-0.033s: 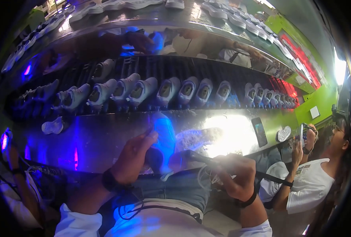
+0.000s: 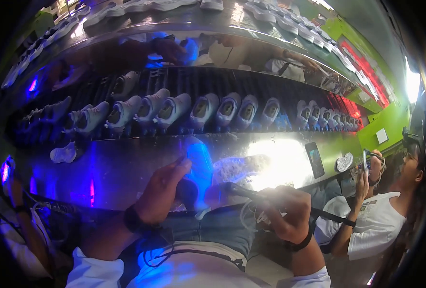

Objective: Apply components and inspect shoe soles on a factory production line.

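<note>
A: So your left hand (image 2: 157,192) has thumb and fingers pinched on the blue-lit shoe (image 2: 199,165), at the front edge of the worktop (image 2: 126,168). And your right hand (image 2: 289,216) is wrapped round that slim dark tool (image 2: 249,193), yeah?

B: Yep, that's your grip. Can't tell if your tip actually touches the shoe, tho. I'd pin the shoe firmly, go light with the tool, and let your left do the turning so your tool angle stays even.

A: Anything around you to watch?

B: Pale sole (image 2: 234,169) just right of your shoe, in strong glare, so maybe tilt away from that. Phone (image 2: 314,161) further right, row of shoes (image 2: 204,109) behind.
</note>
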`<state>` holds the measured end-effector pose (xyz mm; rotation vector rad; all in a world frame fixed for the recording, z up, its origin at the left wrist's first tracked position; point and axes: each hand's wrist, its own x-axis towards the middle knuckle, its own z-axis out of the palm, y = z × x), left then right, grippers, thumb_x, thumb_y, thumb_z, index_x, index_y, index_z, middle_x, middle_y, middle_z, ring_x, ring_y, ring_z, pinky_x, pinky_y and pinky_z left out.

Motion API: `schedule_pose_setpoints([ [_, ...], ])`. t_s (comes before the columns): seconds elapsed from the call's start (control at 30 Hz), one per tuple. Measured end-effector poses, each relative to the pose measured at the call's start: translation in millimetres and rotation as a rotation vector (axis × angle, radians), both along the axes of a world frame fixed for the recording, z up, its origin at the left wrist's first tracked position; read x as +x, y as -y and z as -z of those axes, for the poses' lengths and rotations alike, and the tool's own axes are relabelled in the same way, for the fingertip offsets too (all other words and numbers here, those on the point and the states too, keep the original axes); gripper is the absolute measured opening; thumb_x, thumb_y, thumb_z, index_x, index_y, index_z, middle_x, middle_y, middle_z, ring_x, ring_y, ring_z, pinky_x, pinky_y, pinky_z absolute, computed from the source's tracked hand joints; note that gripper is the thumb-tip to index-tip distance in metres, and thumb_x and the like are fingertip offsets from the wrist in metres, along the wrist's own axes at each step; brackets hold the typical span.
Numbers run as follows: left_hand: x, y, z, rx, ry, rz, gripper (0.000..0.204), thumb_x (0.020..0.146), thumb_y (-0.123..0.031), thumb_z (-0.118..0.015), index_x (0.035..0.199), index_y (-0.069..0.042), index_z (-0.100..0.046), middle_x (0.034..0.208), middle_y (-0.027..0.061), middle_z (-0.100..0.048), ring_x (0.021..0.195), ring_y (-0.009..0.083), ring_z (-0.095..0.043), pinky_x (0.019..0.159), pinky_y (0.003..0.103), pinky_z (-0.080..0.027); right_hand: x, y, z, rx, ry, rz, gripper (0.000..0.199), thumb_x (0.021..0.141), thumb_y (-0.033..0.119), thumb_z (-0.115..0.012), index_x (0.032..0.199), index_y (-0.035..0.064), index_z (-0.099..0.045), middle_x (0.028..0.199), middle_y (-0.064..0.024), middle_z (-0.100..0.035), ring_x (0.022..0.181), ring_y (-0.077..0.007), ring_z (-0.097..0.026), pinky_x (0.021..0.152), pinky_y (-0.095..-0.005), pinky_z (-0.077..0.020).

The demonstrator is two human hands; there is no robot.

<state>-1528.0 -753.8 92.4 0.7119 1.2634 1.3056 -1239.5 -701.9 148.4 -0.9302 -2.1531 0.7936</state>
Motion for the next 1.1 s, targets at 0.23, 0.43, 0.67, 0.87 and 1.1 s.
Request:
schedule_pose_setpoints([
  [0.23,-5.5,4.1,4.5,-0.145,0.109,0.007,0.037,0.111,-0.040,-0.057,0.118,-0.007,-0.072,0.096,-0.0006,-0.073,0.079,0.0075,-0.068,0.071,0.026,-0.055,-7.5,-8.0,-6.0,0.183,0.007,-0.041,0.024,0.081,0.005,-0.079,0.104,-0.0004,-0.077,0.072,-0.0111,-0.068,0.058,-0.0232,-0.065,0.056,-0.0327,-0.0495],
  [0.43,-8.8,6.5,-11.7,-0.283,0.234,0.129,0.050,0.109,-0.056,-0.051,0.111,-0.010,-0.071,0.089,0.0021,-0.072,0.066,0.0096,-0.066,0.052,0.025,-0.048,-9.2,-21.2,-13.7,0.326,0.049,-0.086,0.031,0.074,0.002,-0.079,0.104,0.0012,-0.077,0.075,-0.0106,-0.071,0.060,-0.0261,-0.067,0.057,-0.0338,-0.0521],
  [0.67,-14.3,11.0,-15.2,-0.327,0.350,0.291,0.057,0.111,-0.061,-0.040,0.126,-0.011,-0.064,0.090,0.0119,-0.076,0.048,0.0108,-0.053,0.042,0.022,-0.037,-12.5,-36.8,-18.3,0.452,0.057,-0.140,0.035,0.071,0.004,-0.081,0.106,0.0028,-0.077,0.080,-0.0108,-0.074,0.062,-0.0256,-0.067,0.057,-0.0339,-0.0526],
  [0.87,-15.1,18.3,-14.3,-0.308,0.528,0.381,0.057,0.112,-0.058,-0.037,0.135,-0.010,-0.059,0.103,0.0119,-0.076,0.055,0.0129,-0.058,0.041,0.022,-0.036,-14.2,-48.4,-16.8,0.475,0.008,-0.189,0.039,0.068,0.006,-0.080,0.107,0.0034,-0.077,0.078,-0.0098,-0.072,0.060,-0.0250,-0.063,0.056,-0.0343,-0.0501],
  [1.1,-8.6,26.2,-17.8,-0.413,0.611,0.300,0.045,0.110,-0.037,-0.044,0.133,-0.002,-0.058,0.094,0.0293,-0.068,0.047,0.0127,-0.051,0.045,0.022,-0.038,-18.2,-50.0,-6.3,0.440,-0.054,-0.188,0.039,0.068,0.009,-0.079,0.107,0.0021,-0.078,0.075,-0.0106,-0.070,0.060,-0.0260,-0.062,0.057,-0.0353,-0.0494],
])
